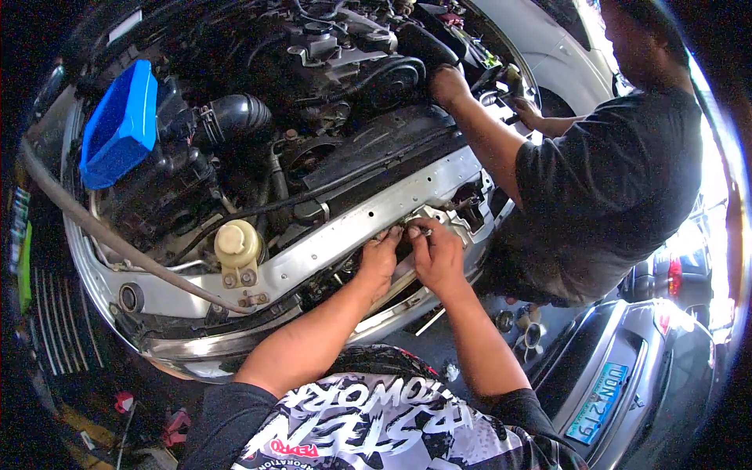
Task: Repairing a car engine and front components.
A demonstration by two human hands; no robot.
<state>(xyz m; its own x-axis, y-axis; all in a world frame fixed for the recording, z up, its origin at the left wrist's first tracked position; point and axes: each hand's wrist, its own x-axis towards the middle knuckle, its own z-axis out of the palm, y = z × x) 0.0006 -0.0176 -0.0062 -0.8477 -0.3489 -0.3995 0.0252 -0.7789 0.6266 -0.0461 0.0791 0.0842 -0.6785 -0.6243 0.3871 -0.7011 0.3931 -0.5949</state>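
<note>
Black sleeves (231, 415) lay nearest, at seven and five o'clock. From my remote post I saw the left hand (378, 258), fingers bent at the near edge of the silver bar (337, 240), dead centre, and the right hand (440, 257) with thumb and forefinger drawn close; whether they grasped anything small, I couldn't tell. The bar lay bare, in place: access seemed done, the edge work unfinished. Beyond came a cream tank (237, 244) at nine, blue frame (145, 117) at ten, co-worker's hand (450, 86) at one, engine (321, 47) at twelve.
</note>
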